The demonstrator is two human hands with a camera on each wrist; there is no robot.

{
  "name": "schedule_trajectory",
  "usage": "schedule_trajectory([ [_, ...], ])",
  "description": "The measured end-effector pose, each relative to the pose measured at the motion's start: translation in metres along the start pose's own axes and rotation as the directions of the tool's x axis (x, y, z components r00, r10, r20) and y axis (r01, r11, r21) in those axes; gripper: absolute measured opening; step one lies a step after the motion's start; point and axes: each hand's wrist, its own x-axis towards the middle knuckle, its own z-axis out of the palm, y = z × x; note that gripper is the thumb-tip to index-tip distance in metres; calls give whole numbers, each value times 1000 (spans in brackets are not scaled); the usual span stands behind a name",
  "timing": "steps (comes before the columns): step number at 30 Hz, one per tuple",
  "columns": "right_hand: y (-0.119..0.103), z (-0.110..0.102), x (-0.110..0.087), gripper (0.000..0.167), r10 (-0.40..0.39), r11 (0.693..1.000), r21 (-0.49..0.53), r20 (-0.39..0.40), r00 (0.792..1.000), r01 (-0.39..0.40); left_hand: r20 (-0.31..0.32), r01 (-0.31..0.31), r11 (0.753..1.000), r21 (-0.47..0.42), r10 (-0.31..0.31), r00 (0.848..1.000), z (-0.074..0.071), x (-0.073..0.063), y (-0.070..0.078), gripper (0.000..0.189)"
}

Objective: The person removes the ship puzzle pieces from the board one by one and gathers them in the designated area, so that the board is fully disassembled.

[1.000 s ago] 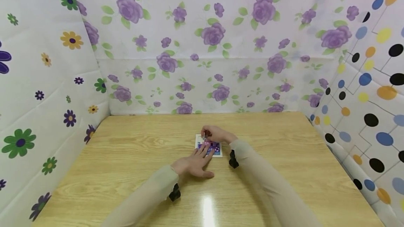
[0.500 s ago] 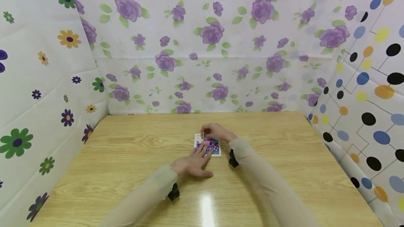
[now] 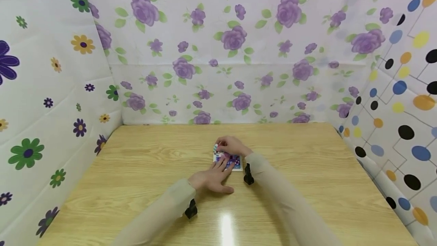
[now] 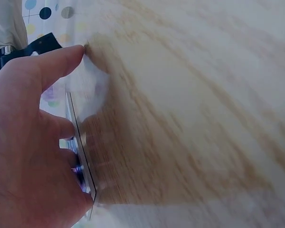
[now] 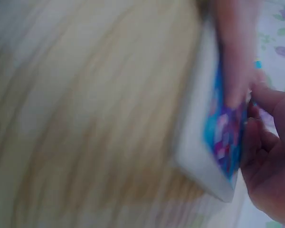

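Observation:
A flat picture puzzle [image 3: 238, 167] with a white border and a purple, pink and blue picture lies on the wooden table. My left hand [image 3: 213, 179] rests on its lower left part, fingers spread and straight, thumb out on the table. At the puzzle's upper left corner, my right hand [image 3: 232, 146] pinches a small colourful puzzle piece [image 3: 215, 148] between thumb and fingers. The right wrist view is blurred; there the curled right hand [image 5: 270, 152] is at the puzzle's far side. Fingers hide much of the picture.
The wooden table [image 3: 153, 162] extends around the puzzle on all sides. Behind it hangs a cloth with purple roses [image 3: 184, 67]. A flowered cloth [image 3: 51, 124] stands at the left and a dotted cloth [image 3: 406, 132] at the right.
The piece in my right hand was upright, showing a thin white edge; now its coloured face shows at the upper left corner. My right hand has turned slightly. The left hand stays on the puzzle.

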Motion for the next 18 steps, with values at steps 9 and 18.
schedule_trajectory([
  [9,12,-16,-8,27,65,952,303,-40,997,-50,1,-1,1000,12,1,1000,-1,1,1,92],
  [18,19,-36,-27,29,129,843,531,-38,991,-89,-9,-3,1000,11,3,1000,2,4,0,92],
])
